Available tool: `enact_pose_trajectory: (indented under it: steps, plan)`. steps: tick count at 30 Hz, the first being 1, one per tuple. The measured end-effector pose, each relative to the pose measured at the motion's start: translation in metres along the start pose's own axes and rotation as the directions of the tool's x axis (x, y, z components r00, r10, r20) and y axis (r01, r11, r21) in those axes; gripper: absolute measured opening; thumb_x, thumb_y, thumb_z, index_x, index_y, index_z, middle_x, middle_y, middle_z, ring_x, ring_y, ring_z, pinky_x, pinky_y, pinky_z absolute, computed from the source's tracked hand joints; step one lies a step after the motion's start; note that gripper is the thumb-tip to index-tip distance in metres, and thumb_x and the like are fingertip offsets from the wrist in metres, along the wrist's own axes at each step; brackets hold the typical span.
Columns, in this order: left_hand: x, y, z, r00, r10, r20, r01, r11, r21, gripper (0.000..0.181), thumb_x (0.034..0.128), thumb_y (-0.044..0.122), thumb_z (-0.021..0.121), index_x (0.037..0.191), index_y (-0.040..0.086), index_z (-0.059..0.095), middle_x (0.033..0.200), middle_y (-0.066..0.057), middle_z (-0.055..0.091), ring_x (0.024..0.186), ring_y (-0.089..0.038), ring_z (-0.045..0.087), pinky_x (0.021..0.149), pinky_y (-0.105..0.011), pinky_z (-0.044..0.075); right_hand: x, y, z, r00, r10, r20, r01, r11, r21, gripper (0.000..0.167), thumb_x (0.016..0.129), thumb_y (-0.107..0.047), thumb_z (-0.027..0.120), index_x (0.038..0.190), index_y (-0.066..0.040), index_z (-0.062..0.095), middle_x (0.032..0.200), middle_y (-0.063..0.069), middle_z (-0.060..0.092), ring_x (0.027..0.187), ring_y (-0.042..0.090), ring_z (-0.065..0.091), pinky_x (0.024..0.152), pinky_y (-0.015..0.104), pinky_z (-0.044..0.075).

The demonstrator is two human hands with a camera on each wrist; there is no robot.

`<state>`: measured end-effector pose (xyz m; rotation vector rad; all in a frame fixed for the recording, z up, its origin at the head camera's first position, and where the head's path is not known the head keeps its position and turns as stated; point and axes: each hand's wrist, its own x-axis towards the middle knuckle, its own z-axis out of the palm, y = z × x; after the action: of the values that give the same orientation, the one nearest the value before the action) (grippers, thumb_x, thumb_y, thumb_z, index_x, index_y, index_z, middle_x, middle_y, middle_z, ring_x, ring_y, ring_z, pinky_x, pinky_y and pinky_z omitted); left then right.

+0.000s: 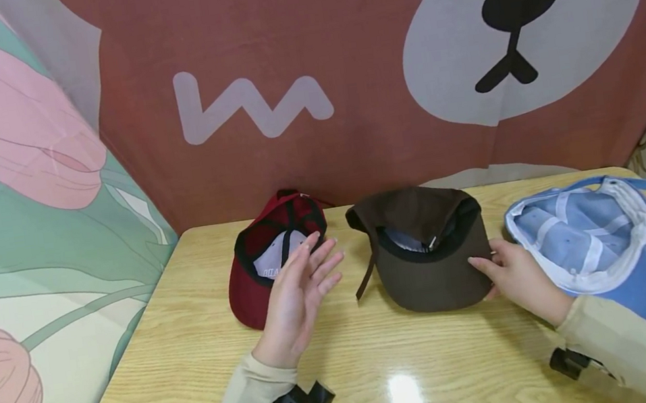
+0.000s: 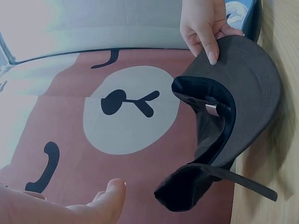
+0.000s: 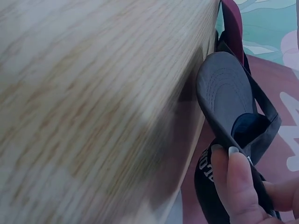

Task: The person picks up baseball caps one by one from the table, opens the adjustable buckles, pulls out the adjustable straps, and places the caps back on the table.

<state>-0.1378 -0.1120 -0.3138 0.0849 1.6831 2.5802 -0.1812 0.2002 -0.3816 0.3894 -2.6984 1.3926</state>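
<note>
A dark brown cap (image 1: pixel 438 282) is in the middle, its inside facing up and its brim toward the front. The right hand (image 1: pixel 519 278) pinches the right edge of the brim, thumb on the upper face; in the right wrist view the fingers (image 3: pixel 240 186) grip the brim (image 3: pixel 224 88). The left hand (image 1: pixel 298 293) is raised with fingers extended, holding nothing, in front of a dark red cap (image 1: pixel 247 293) that it partly covers. In the left wrist view, the left hand (image 2: pixel 88 205) is apart from the brown cap (image 2: pixel 247 88), whose strap hangs loose.
A light blue cap (image 1: pixel 635 290) lies inside-up on the wooden table (image 1: pixel 345 369) at the right, close to the right forearm. Behind the table hangs a brown cloth (image 1: pixel 369 86) with a bear face; a flowered cloth (image 1: pixel 87 273) is at the left.
</note>
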Motion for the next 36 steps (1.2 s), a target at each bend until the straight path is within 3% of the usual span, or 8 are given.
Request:
enact_pose_trajectory:
  steps: [18, 28, 36]
  plan:
    - [-0.001, -0.007, -0.001, 1.000, -0.001, -0.001, 0.001, 1.000, 0.005, 0.045, 0.1064, 0.021, 0.035, 0.142, -0.007, 0.037, 0.139, -0.021, 0.049, 0.122, -0.029, 0.054, 0.098, -0.035, 0.045, 0.007, 0.008, 0.005, 0.998, 0.053, 0.032, -0.054, 0.998, 0.022, 0.019, 0.097, -0.002, 0.056, 0.101, 0.016, 0.051, 0.068, 0.015, 0.064, 0.041, 0.019, 0.059, 0.043, 0.034, 0.049]
    - [0.000, -0.008, -0.001, 1.000, -0.005, 0.004, 0.005, 1.000, 0.008, 0.046, 0.1063, 0.021, 0.035, 0.142, -0.007, 0.036, 0.140, -0.022, 0.048, 0.122, -0.029, 0.054, 0.095, -0.032, 0.046, 0.011, 0.006, 0.002, 0.991, 0.108, 0.084, -0.112, 0.992, 0.053, 0.034, 0.098, -0.008, 0.056, 0.117, 0.019, 0.045, 0.085, 0.029, 0.066, 0.051, 0.025, 0.063, 0.048, 0.037, 0.053]
    - [-0.001, -0.009, -0.001, 1.000, -0.011, 0.005, 0.010, 1.000, 0.011, 0.046, 0.1065, 0.021, 0.034, 0.143, -0.007, 0.036, 0.142, -0.023, 0.046, 0.123, -0.029, 0.054, 0.093, -0.030, 0.047, 0.005, 0.000, -0.007, 0.984, 0.152, 0.095, -0.158, 0.986, 0.048, 0.035, 0.098, -0.019, 0.060, 0.112, 0.012, 0.049, 0.076, 0.013, 0.068, 0.057, 0.023, 0.065, 0.053, 0.032, 0.054]
